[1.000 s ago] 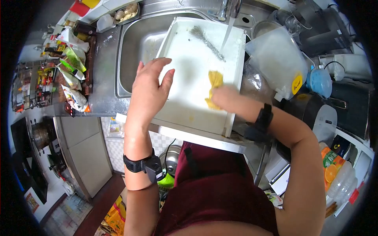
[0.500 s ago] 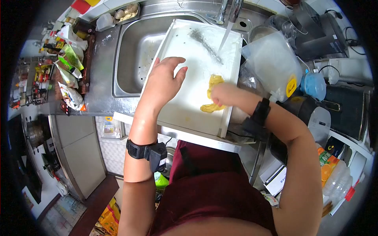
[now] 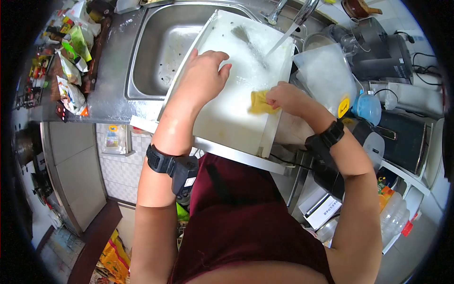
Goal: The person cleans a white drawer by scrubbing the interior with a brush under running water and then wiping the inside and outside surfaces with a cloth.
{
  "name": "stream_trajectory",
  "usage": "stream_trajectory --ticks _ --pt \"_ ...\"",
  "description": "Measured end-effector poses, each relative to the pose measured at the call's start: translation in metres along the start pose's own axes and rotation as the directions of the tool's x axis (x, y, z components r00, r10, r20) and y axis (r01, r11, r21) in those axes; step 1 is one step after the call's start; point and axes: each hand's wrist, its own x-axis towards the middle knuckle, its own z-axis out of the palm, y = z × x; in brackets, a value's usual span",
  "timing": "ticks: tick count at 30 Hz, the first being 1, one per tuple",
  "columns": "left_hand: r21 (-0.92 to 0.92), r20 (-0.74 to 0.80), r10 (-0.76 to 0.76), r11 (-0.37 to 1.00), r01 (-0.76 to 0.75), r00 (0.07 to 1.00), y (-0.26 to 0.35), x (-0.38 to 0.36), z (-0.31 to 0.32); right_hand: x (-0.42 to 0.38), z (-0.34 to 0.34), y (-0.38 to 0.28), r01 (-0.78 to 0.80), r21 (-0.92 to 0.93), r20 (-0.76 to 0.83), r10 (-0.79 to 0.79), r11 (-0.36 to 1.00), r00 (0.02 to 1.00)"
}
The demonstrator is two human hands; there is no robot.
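Note:
A white shallow rectangular tray with raised sides [image 3: 227, 128] lies tilted across the sink's front edge, wet inside. My right hand [image 3: 286, 98] is closed around a yellow cloth [image 3: 261, 102], held against the tray's floor near its right wall. Over the tray's left wall is my left hand [image 3: 203, 75], thumb and forefinger apart, with nothing seen between them; its other fingers are partly hidden near the rim. Water runs from the faucet [image 3: 307, 12] into the upper right of the tray, beside a grey streaky patch [image 3: 241, 34].
Left of the tray is the steel sink basin [image 3: 158, 52], with dark specks in it. Packets [image 3: 78, 42] line the counter's left side. To the right stand a translucent plastic container [image 3: 324, 71], a blue bottle [image 3: 369, 108] and a black appliance [image 3: 380, 61].
My right hand has moved a little up and right with the cloth, which is now bunched closer to the hand. My left hand stays by the left wall. The camera view has shifted.

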Motion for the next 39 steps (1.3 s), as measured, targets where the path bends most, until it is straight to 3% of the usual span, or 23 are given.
stream_trajectory --ticks 1,4,5,8,9,15,18,21,25,28,29,32,33,36,39 --pt "0.009 -0.005 0.003 1.000 -0.002 1.000 0.000 -0.001 0.001 -0.004 -0.005 -0.012 0.037 -0.106 0.027 -0.034 0.994 0.999" --pt "0.031 -0.016 0.010 0.999 -0.009 1.000 -0.001 -0.002 0.002 -0.019 0.007 -0.043 0.023 0.112 0.139 -0.038 0.993 0.990" --pt "0.030 -0.013 0.013 0.999 -0.013 1.000 0.000 -0.001 0.004 -0.022 0.007 -0.055 0.007 0.099 0.151 -0.022 0.995 0.988" --pt "0.020 -0.005 0.027 0.999 -0.027 1.000 0.000 -0.001 0.009 -0.020 0.002 -0.038 -0.058 0.121 -0.001 0.059 0.991 0.998" --pt "0.019 -0.004 0.031 0.999 -0.030 1.000 0.001 -0.002 0.011 -0.021 0.002 -0.033 -0.167 0.359 -0.023 0.188 0.918 0.982" --pt "0.103 0.121 -0.012 0.995 0.000 0.993 0.003 -0.003 0.010 -0.043 0.010 -0.067 0.088 -0.141 -0.053 -0.096 0.986 0.994" --pt "0.114 0.180 -0.020 0.993 0.000 0.984 0.003 -0.003 0.014 -0.036 0.003 -0.046 -0.067 0.150 0.025 0.064 0.986 0.998" --pt "0.133 0.290 -0.045 0.991 0.007 0.956 0.004 -0.002 0.013 -0.026 -0.005 -0.023 -0.189 -0.054 -0.127 0.181 0.980 0.975" --pt "0.171 0.309 -0.052 0.985 -0.002 0.950 0.000 0.002 0.019 -0.042 0.004 -0.067 -0.206 0.028 0.024 0.205 0.978 0.978" --pt "0.163 0.320 -0.043 0.987 -0.010 0.947 -0.001 0.005 0.021 -0.055 0.028 -0.079 0.005 -0.026 -0.033 -0.006 1.000 0.999" --pt "0.161 0.320 -0.044 0.987 -0.008 0.946 -0.002 0.005 0.022 -0.057 0.025 -0.076 -0.072 0.138 -0.002 0.073 0.988 0.997" --pt "0.156 0.331 -0.048 0.988 -0.004 0.942 -0.001 0.001 0.021 -0.038 -0.002 -0.048 -0.262 0.080 0.072 0.256 0.962 0.964" --pt "0.151 0.336 -0.049 0.989 -0.002 0.941 -0.001 0.001 0.021 -0.034 0.004 -0.018 -0.150 -0.056 -0.089 0.144 0.987 0.986" --pt "0.143 0.332 -0.054 0.990 0.006 0.942 -0.003 0.001 0.016 -0.031 0.009 -0.009 -0.189 -0.008 -0.234 0.182 0.982 0.955" --pt "0.126 0.320 -0.051 0.992 0.011 0.946 -0.005 0.003 0.018 -0.037 0.000 -0.057 -0.362 0.162 -0.029 0.371 0.918 0.928"
